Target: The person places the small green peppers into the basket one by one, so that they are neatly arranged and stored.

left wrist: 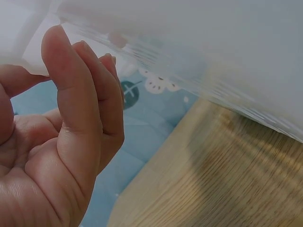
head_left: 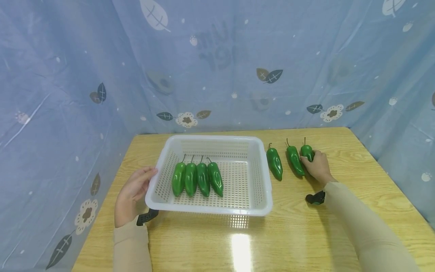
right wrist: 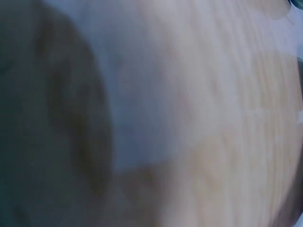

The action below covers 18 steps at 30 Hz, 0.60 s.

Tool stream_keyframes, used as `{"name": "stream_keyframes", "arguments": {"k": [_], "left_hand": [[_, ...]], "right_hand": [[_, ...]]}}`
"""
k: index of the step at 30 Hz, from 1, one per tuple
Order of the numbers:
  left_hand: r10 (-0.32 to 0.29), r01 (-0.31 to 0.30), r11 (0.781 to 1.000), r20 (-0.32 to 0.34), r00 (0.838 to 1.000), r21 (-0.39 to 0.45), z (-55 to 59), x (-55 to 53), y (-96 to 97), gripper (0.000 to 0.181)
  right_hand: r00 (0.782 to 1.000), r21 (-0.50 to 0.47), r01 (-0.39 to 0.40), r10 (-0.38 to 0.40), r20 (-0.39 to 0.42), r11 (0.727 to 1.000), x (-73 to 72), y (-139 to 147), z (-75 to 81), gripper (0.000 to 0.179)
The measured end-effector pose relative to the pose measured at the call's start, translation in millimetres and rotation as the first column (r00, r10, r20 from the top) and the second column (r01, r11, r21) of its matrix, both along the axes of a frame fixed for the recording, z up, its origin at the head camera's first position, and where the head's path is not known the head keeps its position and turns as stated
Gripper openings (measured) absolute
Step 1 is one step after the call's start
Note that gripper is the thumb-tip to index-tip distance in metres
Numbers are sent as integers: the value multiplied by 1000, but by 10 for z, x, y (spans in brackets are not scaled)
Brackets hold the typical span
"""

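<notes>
My left hand [head_left: 136, 185] grips the left rim of a white plastic basket [head_left: 210, 212]; in the left wrist view its curled fingers [left wrist: 75, 90] lie against the basket's pale wall [left wrist: 227, 52]. Inside the basket, on its left half, several green peppers [head_left: 190, 179] lie side by side with their stems pointing away from me. Over to the right, my right hand [head_left: 319, 166] holds a green pepper [head_left: 307, 150] between thumb and fingers, its lower part hidden by the hand. Left of that hand lie a curved green pepper [head_left: 295, 160] and another green pepper [head_left: 274, 163] close to the basket.
The basket and loose peppers are on a wood-grain table [head_left: 197, 241]. A blue patterned curtain [head_left: 231, 75] hangs along the table's back and both sides. Dark straps show at both wrists. The right wrist view is mostly blurred.
</notes>
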State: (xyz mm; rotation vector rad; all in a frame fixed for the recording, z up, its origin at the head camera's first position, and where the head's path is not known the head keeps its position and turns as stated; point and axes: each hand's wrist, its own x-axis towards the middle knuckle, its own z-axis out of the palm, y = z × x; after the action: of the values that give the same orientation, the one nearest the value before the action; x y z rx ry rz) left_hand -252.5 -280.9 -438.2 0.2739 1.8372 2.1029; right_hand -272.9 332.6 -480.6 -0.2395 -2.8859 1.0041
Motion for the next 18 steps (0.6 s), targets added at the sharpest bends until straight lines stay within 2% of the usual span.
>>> {"name": "stream_keyframes", "arguments": {"k": [9, 14, 18], "left_hand": [[-6, 5, 1000, 18, 1000, 20, 1, 1, 19, 20], [-2, 1, 999, 27, 1000, 34, 28, 12, 27, 20], [-12, 12, 1000, 4, 1000, 21, 39, 15, 17, 20]], "right_hand": [[996, -17, 85, -85, -3, 996, 43, 13, 23, 70], [994, -61, 109, -109, 5, 992, 42, 34, 31, 74], [991, -109, 136, -135, 13, 985, 43, 17, 72, 78]]}}
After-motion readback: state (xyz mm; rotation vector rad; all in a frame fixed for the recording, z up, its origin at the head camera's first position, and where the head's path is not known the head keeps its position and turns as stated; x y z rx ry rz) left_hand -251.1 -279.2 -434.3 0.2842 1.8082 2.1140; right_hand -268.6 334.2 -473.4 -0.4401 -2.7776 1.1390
